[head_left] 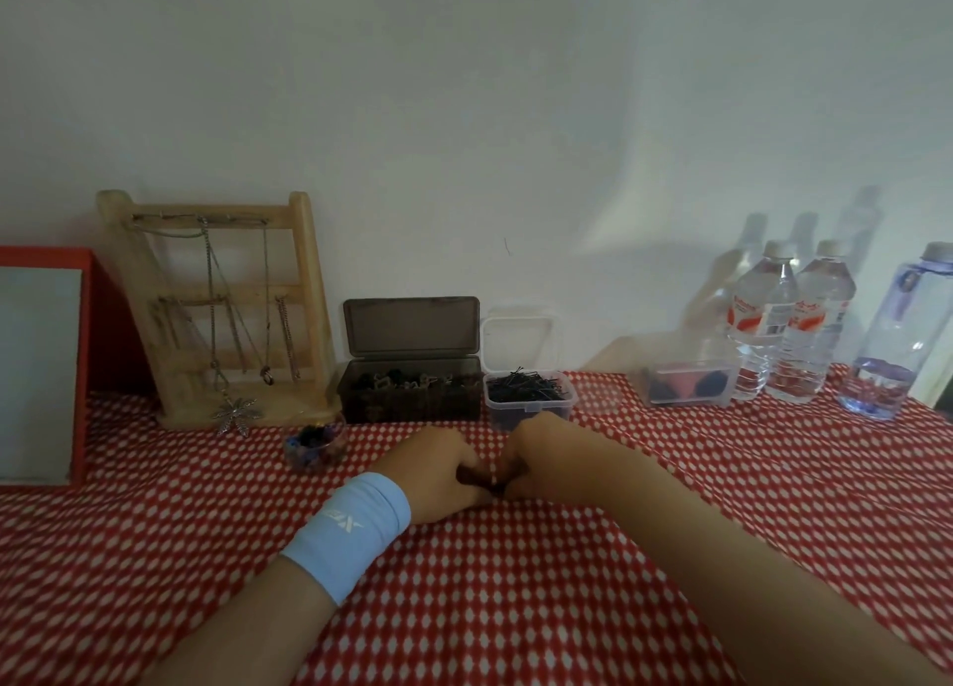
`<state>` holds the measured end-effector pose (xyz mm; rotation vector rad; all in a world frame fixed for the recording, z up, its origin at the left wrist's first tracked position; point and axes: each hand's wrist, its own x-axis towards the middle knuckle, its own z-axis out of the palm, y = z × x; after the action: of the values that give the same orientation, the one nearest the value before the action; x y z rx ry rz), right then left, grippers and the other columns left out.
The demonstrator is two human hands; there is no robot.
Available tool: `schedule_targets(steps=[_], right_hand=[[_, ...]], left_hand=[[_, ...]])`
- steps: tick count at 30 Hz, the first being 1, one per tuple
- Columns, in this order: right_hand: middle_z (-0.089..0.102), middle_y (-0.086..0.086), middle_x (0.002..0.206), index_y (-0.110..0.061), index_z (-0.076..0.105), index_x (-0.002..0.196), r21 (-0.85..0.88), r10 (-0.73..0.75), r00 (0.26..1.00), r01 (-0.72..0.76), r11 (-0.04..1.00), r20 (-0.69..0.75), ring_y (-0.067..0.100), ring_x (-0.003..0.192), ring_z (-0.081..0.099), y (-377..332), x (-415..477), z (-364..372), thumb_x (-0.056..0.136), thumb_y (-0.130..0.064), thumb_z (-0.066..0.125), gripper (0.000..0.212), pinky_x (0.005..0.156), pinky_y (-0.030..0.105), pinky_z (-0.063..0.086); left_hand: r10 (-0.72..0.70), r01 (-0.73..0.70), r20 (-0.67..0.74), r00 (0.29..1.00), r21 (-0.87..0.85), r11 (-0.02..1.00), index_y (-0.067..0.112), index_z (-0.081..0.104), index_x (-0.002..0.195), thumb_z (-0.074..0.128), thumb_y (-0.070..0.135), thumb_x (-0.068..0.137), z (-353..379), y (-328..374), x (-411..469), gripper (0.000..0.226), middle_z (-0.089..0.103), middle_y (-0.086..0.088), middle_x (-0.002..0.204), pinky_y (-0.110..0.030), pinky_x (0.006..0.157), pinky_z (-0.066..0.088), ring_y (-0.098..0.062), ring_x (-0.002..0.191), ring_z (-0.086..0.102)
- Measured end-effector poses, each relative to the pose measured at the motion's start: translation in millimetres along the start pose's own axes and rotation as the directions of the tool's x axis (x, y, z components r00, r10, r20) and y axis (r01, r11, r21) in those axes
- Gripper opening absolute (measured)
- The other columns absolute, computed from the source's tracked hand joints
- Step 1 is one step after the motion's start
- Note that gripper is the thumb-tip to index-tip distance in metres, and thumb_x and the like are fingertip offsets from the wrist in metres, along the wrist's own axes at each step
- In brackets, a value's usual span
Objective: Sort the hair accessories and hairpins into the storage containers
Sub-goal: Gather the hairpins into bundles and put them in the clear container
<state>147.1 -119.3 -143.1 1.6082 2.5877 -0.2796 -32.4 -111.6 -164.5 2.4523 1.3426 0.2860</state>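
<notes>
Red dotted tablecloth (515,608) against a white wall. Looks mostly done to me: the dark box (412,391) holds accessories and the clear tub (528,396) holds hairpins, both lids up. The only loose bit I see is a small dark hair accessory (477,479), pinched between the left hand (443,474) and right hand (536,463), fingers curled, both resting mid-cloth.

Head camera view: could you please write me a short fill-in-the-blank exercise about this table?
1. The clear tub beside the dark box holds black ____.
2. The dark box's lid stands ____.
3. The stand hung with necklaces is made of ____.
4. The left hand, a blue ____ on its wrist, and the right hand hold a small dark item together.
Missing words: hairpins; open; wood; wristband.
</notes>
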Motion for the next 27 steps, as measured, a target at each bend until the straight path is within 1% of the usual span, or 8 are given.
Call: schedule_targets(steps=[4, 8, 11, 15, 18, 21, 24, 27], right_hand=[[0.069, 0.001, 0.118, -0.024, 0.071, 0.121, -0.128, 0.01, 1.0, -0.011, 0.992, -0.012, 0.021, 0.1, 0.065, 1, 4, 1, 0.096, -0.029, 0.059, 0.029, 0.094, 0.036, 0.053], [0.07, 0.0, 0.112, -0.026, 0.073, 0.116, -0.064, 0.033, 0.998, -0.036, 0.997, -0.057, 0.02, 0.101, 0.064, 10, 0, -22, 0.094, -0.029, 0.058, 0.027, 0.094, 0.034, 0.049], [0.069, -0.001, 0.106, -0.024, 0.073, 0.111, -0.007, 0.106, 0.976, -0.109, 0.994, -0.189, 0.017, 0.095, 0.063, 27, 5, -50, 0.094, -0.029, 0.062, 0.021, 0.085, 0.029, 0.049], [0.071, -0.001, 0.104, -0.021, 0.074, 0.107, 0.019, 0.164, 0.916, -0.169, 0.985, -0.367, 0.018, 0.096, 0.064, 59, 28, -72, 0.095, -0.026, 0.064, 0.016, 0.091, 0.035, 0.054], [0.072, -0.003, 0.099, -0.022, 0.075, 0.101, 0.032, 0.18, 0.909, -0.181, 0.983, -0.376, 0.016, 0.093, 0.065, 77, 45, -70, 0.093, -0.026, 0.067, 0.012, 0.086, 0.031, 0.054], [0.072, -0.004, 0.102, -0.022, 0.076, 0.103, 0.04, 0.156, 0.931, -0.151, 0.988, -0.329, 0.014, 0.093, 0.065, 88, 58, -62, 0.091, -0.024, 0.068, 0.014, 0.088, 0.031, 0.054], [0.073, -0.009, 0.108, -0.023, 0.076, 0.111, 0.138, 0.125, 0.936, -0.083, 0.987, -0.329, 0.004, 0.09, 0.061, 100, 63, -59, 0.09, -0.023, 0.071, 0.021, 0.089, 0.021, 0.048], [0.073, -0.009, 0.11, -0.023, 0.077, 0.111, 0.244, 0.138, 0.914, -0.045, 0.969, -0.381, 0.005, 0.096, 0.064, 111, 61, -56, 0.093, -0.02, 0.069, 0.02, 0.091, 0.018, 0.046]], left_hand=[[0.036, -0.037, 0.004, 0.999, 0.08, 0.996, 0.033, 0.075, 0.105, 0.065, 0.035, 0.088, -4, 8, 7, 0.02, 0.071, 0.009, 0.107, -0.032, 0.091, 0.052, -0.012, 0.095, 0.064], [0.072, -0.064, -0.094, 0.993, 0.08, 0.995, 0.031, 0.074, 0.103, 0.066, 0.031, 0.087, -22, 15, 20, 0.018, 0.067, 0.007, 0.106, -0.033, 0.09, 0.051, -0.014, 0.097, 0.063], [0.111, -0.106, -0.234, 0.966, 0.037, 0.994, 0.026, 0.073, 0.105, 0.062, 0.028, 0.091, -38, 16, 38, 0.018, 0.066, 0.004, 0.104, -0.033, 0.09, 0.049, -0.014, 0.097, 0.061], [0.068, -0.114, -0.415, 0.908, -0.089, 0.989, 0.018, 0.065, 0.122, 0.052, 0.021, 0.098, -53, 14, 70, 0.028, 0.061, 0.0, 0.117, -0.026, 0.096, 0.044, -0.013, 0.106, 0.058], [0.037, -0.072, -0.351, 0.936, -0.086, 0.994, 0.016, 0.058, 0.132, 0.044, 0.017, 0.101, -53, 11, 89, 0.034, 0.058, -0.001, 0.131, -0.025, 0.101, 0.04, -0.016, 0.118, 0.055], [0.047, -0.072, -0.296, 0.954, -0.076, 0.994, 0.015, 0.052, 0.138, 0.039, 0.017, 0.103, -45, 8, 102, 0.037, 0.054, -0.002, 0.139, -0.025, 0.106, 0.037, -0.018, 0.126, 0.051], [0.047, -0.064, -0.242, 0.969, -0.065, 0.996, 0.016, 0.047, 0.142, 0.036, 0.021, 0.104, -35, 4, 110, 0.04, 0.051, -0.004, 0.143, -0.027, 0.106, 0.037, -0.019, 0.128, 0.049], [0.061, -0.062, -0.174, 0.983, 0.002, 0.998, 0.018, 0.045, 0.144, 0.035, 0.026, 0.105, -26, -1, 113, 0.041, 0.053, -0.006, 0.141, -0.032, 0.106, 0.039, -0.021, 0.125, 0.051]])
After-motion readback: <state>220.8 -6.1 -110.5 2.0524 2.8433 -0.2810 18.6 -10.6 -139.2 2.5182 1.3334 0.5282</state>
